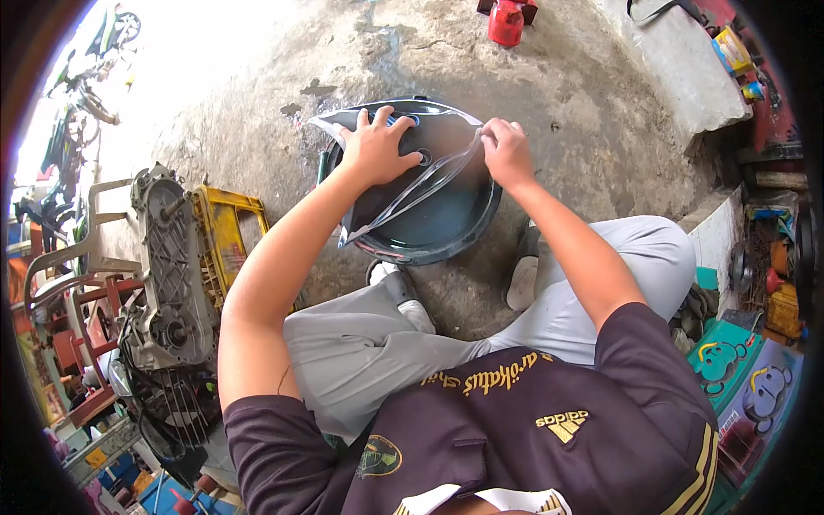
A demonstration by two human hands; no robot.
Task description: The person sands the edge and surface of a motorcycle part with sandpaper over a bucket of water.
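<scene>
A round black basin point(442, 249) with liquid in it stands on the concrete floor in front of me. Over it lies a dark flat panel point(378, 193) with a pale, clear-looking edge strip. My left hand point(373, 150) rests on the panel's upper part with its fingers spread, near small ring-shaped parts and a blue piece. At the panel's right corner my right hand point(506, 150) pinches the pale edge, thumb and fingers together. The panel's lower left tip hangs over the basin's rim.
On the left stand a metal engine casing point(172, 266), a yellow crate point(236, 227) and a chair frame point(81, 245). A red object point(506, 24) sits on the floor ahead. Cartoon-printed boxes point(725, 356) lie at right, below a concrete ledge point(669, 69).
</scene>
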